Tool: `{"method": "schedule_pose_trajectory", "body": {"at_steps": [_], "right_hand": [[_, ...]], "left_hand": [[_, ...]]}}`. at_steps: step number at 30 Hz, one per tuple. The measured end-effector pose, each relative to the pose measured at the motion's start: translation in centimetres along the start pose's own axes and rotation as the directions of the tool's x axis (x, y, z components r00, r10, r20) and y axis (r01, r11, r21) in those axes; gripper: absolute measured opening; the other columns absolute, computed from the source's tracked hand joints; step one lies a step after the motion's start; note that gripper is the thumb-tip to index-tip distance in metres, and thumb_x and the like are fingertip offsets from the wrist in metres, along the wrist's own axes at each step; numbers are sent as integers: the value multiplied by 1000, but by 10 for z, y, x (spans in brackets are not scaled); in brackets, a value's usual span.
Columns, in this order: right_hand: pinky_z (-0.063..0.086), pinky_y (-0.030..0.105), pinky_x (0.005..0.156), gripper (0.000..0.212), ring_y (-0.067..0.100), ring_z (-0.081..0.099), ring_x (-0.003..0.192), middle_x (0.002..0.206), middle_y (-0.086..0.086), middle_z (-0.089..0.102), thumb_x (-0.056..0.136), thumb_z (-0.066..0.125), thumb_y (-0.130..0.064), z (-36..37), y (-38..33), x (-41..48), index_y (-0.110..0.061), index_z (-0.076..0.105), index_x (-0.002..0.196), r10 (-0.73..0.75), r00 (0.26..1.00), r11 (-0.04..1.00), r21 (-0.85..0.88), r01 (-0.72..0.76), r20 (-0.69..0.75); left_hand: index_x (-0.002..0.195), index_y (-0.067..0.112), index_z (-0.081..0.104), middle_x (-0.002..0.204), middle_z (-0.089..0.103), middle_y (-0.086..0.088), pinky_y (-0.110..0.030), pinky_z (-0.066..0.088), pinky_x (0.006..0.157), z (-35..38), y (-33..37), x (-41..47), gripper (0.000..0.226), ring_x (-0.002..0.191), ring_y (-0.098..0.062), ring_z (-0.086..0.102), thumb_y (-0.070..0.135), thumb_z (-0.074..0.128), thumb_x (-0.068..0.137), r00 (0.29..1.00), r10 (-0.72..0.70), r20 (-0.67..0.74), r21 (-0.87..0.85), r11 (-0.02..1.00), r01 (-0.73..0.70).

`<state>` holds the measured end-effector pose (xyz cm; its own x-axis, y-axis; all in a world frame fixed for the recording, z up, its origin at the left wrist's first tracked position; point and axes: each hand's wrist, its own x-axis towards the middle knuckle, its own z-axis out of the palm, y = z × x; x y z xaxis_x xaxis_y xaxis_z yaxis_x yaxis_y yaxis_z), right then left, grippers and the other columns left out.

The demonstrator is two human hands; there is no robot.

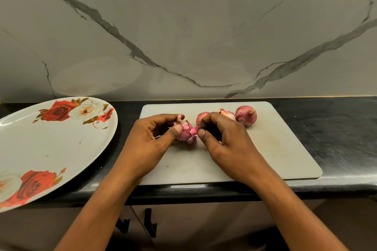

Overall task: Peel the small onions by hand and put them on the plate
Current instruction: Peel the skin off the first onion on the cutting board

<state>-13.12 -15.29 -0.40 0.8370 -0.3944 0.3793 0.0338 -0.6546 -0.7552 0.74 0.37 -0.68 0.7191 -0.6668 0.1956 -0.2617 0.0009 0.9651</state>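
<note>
No text, label, brand, number or sign can be read anywhere in the frame. The plate (61, 144) at the left carries only printed roses, and the board (285, 149) at centre shows a plain surface.

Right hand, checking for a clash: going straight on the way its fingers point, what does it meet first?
Probably the half-peeled onion gripped by the left hand; the right hand pinches its loosened skin.
</note>
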Motion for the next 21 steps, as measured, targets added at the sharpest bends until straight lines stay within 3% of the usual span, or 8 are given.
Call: {"method": "schedule_pose_trajectory", "body": {"at_steps": [4, 9, 12, 14, 18, 21], "right_hand": [[47, 12, 68, 15, 7, 65, 80, 82, -10, 66, 99, 69, -14, 0, -1, 0, -25, 66, 90, 48, 998, 999, 16, -47, -47], [44, 12, 60, 19, 6, 56, 66, 72, -3, 61, 90, 73, -8, -2, -4, -1, -19, 65, 77, 62, 993, 998, 30, -60, -97], [46, 10, 62, 16, 6, 61, 69, 71, -5, 65, 87, 77, -11, -2, -5, -1, -20, 68, 77, 59, 992, 998, -6, -60, -108], [52, 10, 70, 12, 1, 69, 81, 83, -11, 72, 87, 80, -12, -2, -5, -2, -22, 74, 91, 64, 993, 998, 15, -63, -97], [60, 17, 85, 43, -3, 69, 106, 117, -17, 73, 89, 80, -17, -1, -4, -2, -24, 70, 130, 19, 1000, 1000, 10, -19, -21], [60, 20, 87, 51, -5, 68, 109, 124, -19, 72, 91, 81, -25, 0, -6, -1, -29, 67, 140, -22, 999, 1000, -15, 22, 27]], "left_hand": [[122, 15, 75, 114, 80, 2, -35, 61, 98, -2, 2, 0, 28, 107, -16, 77, 6, 68, 97, 1000, -19, -2, -103, 994, 19], [123, 12, 74, 117, 79, 0, -33, 60, 97, -3, 1, -2, 29, 111, -19, 75, 4, 68, 96, 1000, -12, 11, -139, 990, 13], [123, 15, 75, 120, 78, 0, -40, 61, 95, -4, 0, -2, 29, 111, -20, 75, 4, 67, 97, 1000, -7, 13, -100, 995, 8], [121, 16, 76, 119, 78, 1, -43, 63, 92, -3, 1, -3, 28, 109, -21, 76, 4, 67, 98, 1000, 0, 9, -77, 997, 0], [117, 17, 77, 115, 79, 1, -44, 63, 92, -2, 1, -3, 25, 107, -19, 76, 4, 68, 98, 1000, 17, 16, -29, 999, -16], [118, 15, 76, 115, 79, -2, -45, 61, 94, -3, 1, -3, 24, 108, -22, 76, 5, 68, 97, 1000, 26, 17, -42, 999, -25]]}}
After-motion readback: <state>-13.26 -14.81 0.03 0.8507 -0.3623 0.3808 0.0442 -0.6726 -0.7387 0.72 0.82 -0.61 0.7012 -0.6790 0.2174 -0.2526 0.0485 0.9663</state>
